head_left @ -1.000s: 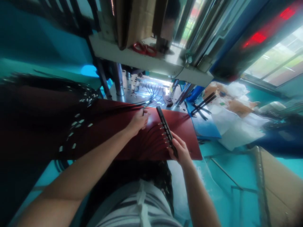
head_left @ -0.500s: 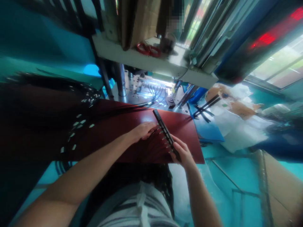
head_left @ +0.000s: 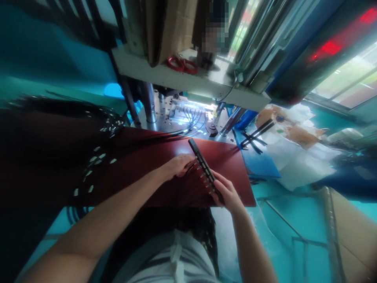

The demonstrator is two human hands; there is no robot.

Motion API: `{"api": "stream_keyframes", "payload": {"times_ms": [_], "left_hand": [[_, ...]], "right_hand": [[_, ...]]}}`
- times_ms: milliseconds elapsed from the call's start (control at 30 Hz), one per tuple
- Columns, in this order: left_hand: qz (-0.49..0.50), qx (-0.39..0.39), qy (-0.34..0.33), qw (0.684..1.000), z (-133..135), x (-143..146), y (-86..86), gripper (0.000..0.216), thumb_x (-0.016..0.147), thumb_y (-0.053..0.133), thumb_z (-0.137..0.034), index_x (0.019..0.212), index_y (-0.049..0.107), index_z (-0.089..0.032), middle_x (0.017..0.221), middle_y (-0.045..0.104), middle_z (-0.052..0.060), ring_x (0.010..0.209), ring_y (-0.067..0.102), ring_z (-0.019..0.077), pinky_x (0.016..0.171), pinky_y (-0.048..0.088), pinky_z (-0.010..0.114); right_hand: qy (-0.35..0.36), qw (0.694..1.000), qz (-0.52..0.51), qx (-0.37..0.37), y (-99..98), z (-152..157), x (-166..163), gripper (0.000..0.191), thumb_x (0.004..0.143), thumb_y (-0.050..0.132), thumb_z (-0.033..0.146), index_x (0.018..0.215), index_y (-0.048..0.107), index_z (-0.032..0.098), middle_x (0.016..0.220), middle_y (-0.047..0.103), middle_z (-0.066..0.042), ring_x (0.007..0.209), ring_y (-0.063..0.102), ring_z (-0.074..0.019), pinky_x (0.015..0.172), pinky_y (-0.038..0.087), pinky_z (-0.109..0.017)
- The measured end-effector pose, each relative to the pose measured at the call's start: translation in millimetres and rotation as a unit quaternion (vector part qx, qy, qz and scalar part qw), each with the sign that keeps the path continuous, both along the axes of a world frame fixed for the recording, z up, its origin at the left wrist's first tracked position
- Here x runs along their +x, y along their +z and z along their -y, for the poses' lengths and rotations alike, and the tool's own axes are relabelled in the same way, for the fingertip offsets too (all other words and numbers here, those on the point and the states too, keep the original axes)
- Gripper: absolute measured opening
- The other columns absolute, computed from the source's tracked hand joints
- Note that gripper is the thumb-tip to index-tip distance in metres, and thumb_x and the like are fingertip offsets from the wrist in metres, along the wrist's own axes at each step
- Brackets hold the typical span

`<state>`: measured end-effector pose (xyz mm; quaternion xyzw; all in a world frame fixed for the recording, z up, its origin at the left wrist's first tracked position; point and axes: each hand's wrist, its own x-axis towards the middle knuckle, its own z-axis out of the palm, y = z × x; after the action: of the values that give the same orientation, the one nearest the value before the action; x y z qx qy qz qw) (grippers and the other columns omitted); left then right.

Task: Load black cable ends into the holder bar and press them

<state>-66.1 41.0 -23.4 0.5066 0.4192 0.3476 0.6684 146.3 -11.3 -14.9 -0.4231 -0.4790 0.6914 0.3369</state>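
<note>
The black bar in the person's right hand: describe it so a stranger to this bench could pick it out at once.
Start at the big dark red board. Across it slants a long black bar, its near end in the right hand. Unlike the loose black bars on the blue sheet beside it, it has a row of cable ends along one edge.

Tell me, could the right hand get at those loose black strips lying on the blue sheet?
Probably, though not freely: the right hand grips a black bar, while the black strips lie past the edge of the red mat with nothing standing between.
</note>
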Motion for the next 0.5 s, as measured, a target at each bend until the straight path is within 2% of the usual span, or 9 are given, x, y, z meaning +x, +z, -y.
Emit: {"api": "stream_keyframes", "payload": {"times_ms": [67, 167, 267, 333, 367, 433, 467, 500], "left_hand": [[-0.034, 0.055, 0.025, 0.998, -0.4, 0.3, -2.2, 0.036, 0.08, 0.038, -0.037, 0.049, 0.032, -0.02, 0.038, 0.028, -0.006, 0.034, 0.024, 0.0076, 0.037, 0.018, 0.021], [-0.13, 0.128, 0.051, 0.982, -2.1, 1.8, -2.6, 0.037, 0.083, 0.035, -0.036, 0.049, 0.035, -0.02, 0.041, 0.031, -0.004, 0.039, 0.029, 0.0089, 0.041, 0.023, 0.022], [-0.238, 0.172, 0.04, 0.955, -10.3, 2.8, 3.8, 0.037, 0.085, 0.033, -0.037, 0.054, 0.045, -0.019, 0.044, 0.039, -0.002, 0.043, 0.038, 0.0114, 0.047, 0.031, 0.023], [-0.312, 0.205, 0.073, 0.925, -19.6, 0.5, 12.0, 0.031, 0.086, 0.036, -0.036, 0.067, 0.054, -0.018, 0.057, 0.052, 0.001, 0.055, 0.049, 0.0143, 0.056, 0.038, 0.025], [-0.355, 0.232, 0.106, 0.899, -24.9, -2.2, 16.5, 0.027, 0.086, 0.038, -0.034, 0.077, 0.058, -0.018, 0.067, 0.057, 0.003, 0.065, 0.054, 0.0162, 0.063, 0.041, 0.027], [-0.456, 0.307, 0.181, 0.815, -35.1, -11.0, 24.0, 0.025, 0.086, 0.04, -0.029, 0.098, 0.057, -0.016, 0.092, 0.06, 0.008, 0.088, 0.055, 0.02, 0.077, 0.042, 0.031], [-0.503, 0.338, 0.214, 0.767, -39.7, -16.7, 25.9, 0.028, 0.085, 0.042, -0.029, 0.106, 0.054, -0.015, 0.101, 0.058, 0.01, 0.097, 0.052, 0.0222, 0.083, 0.04, 0.033], [-0.54, 0.356, 0.236, 0.725, -43.6, -22.8, 26.3, 0.032, 0.084, 0.045, -0.03, 0.111, 0.052, -0.015, 0.108, 0.056, 0.012, 0.103, 0.049, 0.0248, 0.086, 0.039, 0.035]], "right_hand": [[0.007, 1.0, 0.015, 0.019, 0.3, 0.3, -1.9, 0.053, 0.082, 0.057, 0.042, 0.129, 0.048, 0.02, 0.055, 0.055, 0.004, 0.03, 0.034, -0.0025, 0.026, 0.022, -0.014], [0.015, 0.999, 0.031, 0.026, -0.4, 0.9, -3.2, 0.054, 0.083, 0.055, 0.043, 0.13, 0.046, 0.019, 0.053, 0.053, 0.005, 0.03, 0.034, -0.0033, 0.026, 0.023, -0.014], [0.004, 0.999, 0.049, 0.011, -3.4, 0.8, -2.9, 0.053, 0.083, 0.054, 0.044, 0.13, 0.044, 0.021, 0.053, 0.051, 0.006, 0.03, 0.033, -0.0033, 0.028, 0.025, -0.015], [-0.004, 0.996, 0.086, 0.007, -5.1, -0.6, -3.2, 0.051, 0.084, 0.052, 0.044, 0.129, 0.043, 0.023, 0.057, 0.054, 0.006, 0.031, 0.035, -0.0037, 0.031, 0.027, -0.016], [0.001, 0.993, 0.116, 0.015, -5.0, -1.7, -3.9, 0.05, 0.084, 0.05, 0.043, 0.129, 0.041, 0.023, 0.06, 0.056, 0.005, 0.033, 0.038, -0.0048, 0.033, 0.029, -0.017], [0.027, 0.975, 0.209, 0.064, -1.8, -3.9, -6.7, 0.047, 0.086, 0.045, 0.04, 0.129, 0.039, 0.023, 0.067, 0.062, 0.002, 0.04, 0.049, -0.009, 0.039, 0.036, -0.02], [0.046, 0.952, 0.281, 0.109, 1.4, -4.3, -8.9, 0.045, 0.087, 0.044, 0.038, 0.129, 0.038, 0.023, 0.072, 0.064, 0.0, 0.047, 0.055, -0.012, 0.043, 0.039, -0.021], [0.068, 0.913, 0.368, 0.162, 5.5, -4.1, -11.5, 0.042, 0.088, 0.041, 0.036, 0.127, 0.04, 0.022, 0.075, 0.066, -0.002, 0.054, 0.06, -0.0154, 0.048, 0.041, -0.023]]}}
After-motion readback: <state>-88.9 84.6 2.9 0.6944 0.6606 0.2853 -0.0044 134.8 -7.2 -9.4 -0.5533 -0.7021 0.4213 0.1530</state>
